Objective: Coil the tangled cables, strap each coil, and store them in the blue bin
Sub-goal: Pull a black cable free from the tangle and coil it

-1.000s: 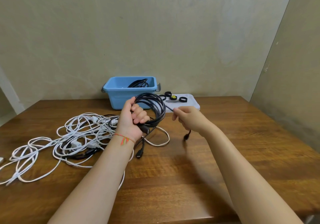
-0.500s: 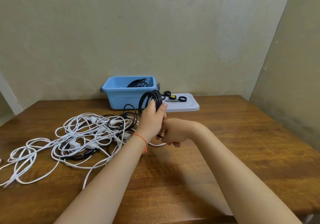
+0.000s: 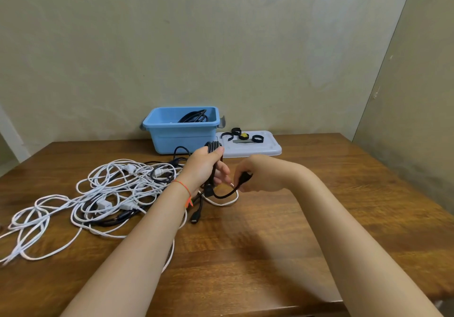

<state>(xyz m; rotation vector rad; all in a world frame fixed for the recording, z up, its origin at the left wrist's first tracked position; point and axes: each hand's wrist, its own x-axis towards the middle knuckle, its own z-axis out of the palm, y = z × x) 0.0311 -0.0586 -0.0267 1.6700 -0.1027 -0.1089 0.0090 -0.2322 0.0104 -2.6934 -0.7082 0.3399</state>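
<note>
A: Left hand (image 3: pixel 205 167) clamped round a black coil (image 3: pixel 214 145), thumb up along the top strands, fingers curled round the bundle, loops seen edge-on and raised off the table (image 3: pixel 307 218). Orange thread tied at that wrist.

B: And the right hand (image 3: pixel 260 174)?

A: Just right of the coil, knuckles up, pinching the plug at the free end of the same black cable. Short slack of it sagging in a low arc between the two hands.

B: Below the grip?

A: A second black connector (image 3: pixel 195 217) hanging down from the coil, its tip at the wood. Whether resting on it or just above, cannot tell. One white loop lying flat beneath the hands.

B: To the left of the grip?

A: White cables (image 3: pixel 98 194) in a loose tangle spread over the table, reaching out past the left edge of view, with white plugs and a few dark strands mixed in.

B: Beyond the grip?

A: Blue bin (image 3: pixel 172 137) against the wall, just behind the left hand, a dark cable coil (image 3: pixel 194 116) already lying inside. Right of the bin and touching it, a pale lid (image 3: pixel 267 148) lying flat, carrying several black straps (image 3: pixel 257 138), curled into rings, and something small and yellow among them. Too small to say what.
</note>
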